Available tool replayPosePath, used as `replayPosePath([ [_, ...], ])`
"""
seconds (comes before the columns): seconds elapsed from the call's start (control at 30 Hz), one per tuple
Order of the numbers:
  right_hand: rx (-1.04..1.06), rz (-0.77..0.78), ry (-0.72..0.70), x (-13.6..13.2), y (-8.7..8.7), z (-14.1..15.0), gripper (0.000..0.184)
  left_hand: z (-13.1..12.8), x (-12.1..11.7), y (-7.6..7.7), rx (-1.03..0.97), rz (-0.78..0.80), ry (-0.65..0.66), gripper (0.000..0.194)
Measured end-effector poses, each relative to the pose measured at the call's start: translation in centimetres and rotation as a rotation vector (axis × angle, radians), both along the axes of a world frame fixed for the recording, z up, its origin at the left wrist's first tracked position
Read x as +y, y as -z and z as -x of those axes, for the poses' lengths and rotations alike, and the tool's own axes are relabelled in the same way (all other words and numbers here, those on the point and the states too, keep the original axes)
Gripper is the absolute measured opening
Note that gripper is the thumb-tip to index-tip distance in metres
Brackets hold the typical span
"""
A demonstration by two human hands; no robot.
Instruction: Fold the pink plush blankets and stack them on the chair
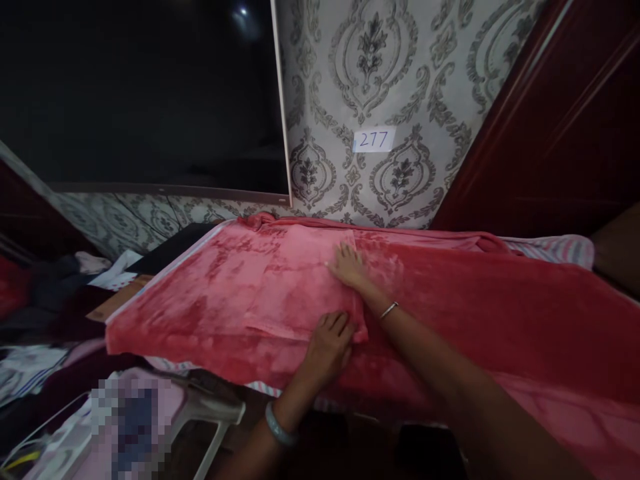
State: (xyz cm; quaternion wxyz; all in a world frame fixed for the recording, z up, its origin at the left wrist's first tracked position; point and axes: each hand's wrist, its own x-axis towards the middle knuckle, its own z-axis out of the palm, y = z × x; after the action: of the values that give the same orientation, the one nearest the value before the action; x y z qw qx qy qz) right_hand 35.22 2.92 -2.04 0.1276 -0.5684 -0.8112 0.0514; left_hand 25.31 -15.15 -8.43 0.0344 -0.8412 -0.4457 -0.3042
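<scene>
Cloth (295, 287) on blanket (480, 313), left of middle, between far and near edges. Chair (220, 409) before near left corner. Behind far edge, wall (425, 60): screen (150, 100) at left, paper label (374, 139) right of screen.

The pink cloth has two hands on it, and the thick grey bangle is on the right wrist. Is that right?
Not quite: the head view shows the thick grey bangle on the wrist of the left hand. The right hand has a thin silvery bangle at its wrist. The pink cloth does have two hands on it.
</scene>
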Motion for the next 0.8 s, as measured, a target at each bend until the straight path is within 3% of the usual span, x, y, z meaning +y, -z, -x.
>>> replayPosePath([
  [0.13, -0.067, 0.034, -0.02, -1.0, 2.5, -0.3, 0.066, 0.1, -1.2, -1.3, -0.065, 0.079, 0.021, 0.048],
  [0.27, -0.087, 0.076, -0.018, -0.6, 2.5, -0.3, 0.067, 1.6, -1.0, -4.6, -0.124, 0.209, 0.03, 0.033],
  [0.37, -0.085, 0.14, 0.018, -0.3, 1.2, 0.2, 0.067, 4.1, 2.2, -7.5, -0.039, 0.261, -0.127, 0.038],
  [0.5, -0.05, 0.015, 0.039, -0.4, 0.4, 1.0, 0.067, 7.6, 8.3, -9.8, 0.157, 0.38, -0.366, 0.052],
  [0.57, -0.062, -0.02, -0.01, -0.6, 0.9, 1.1, 0.069, 8.9, 10.7, -9.6, 0.24, 0.437, -0.498, 0.06],
  [0.63, -0.083, -0.002, -0.054, -0.9, 1.6, 1.0, 0.07, 9.8, 12.1, -8.5, 0.314, 0.48, -0.58, 0.065],
  [0.8, -0.076, 0.034, -0.043, -1.3, 2.8, 0.7, 0.069, 10.6, 12.4, -5.1, 0.378, 0.453, -0.626, 0.067],
])
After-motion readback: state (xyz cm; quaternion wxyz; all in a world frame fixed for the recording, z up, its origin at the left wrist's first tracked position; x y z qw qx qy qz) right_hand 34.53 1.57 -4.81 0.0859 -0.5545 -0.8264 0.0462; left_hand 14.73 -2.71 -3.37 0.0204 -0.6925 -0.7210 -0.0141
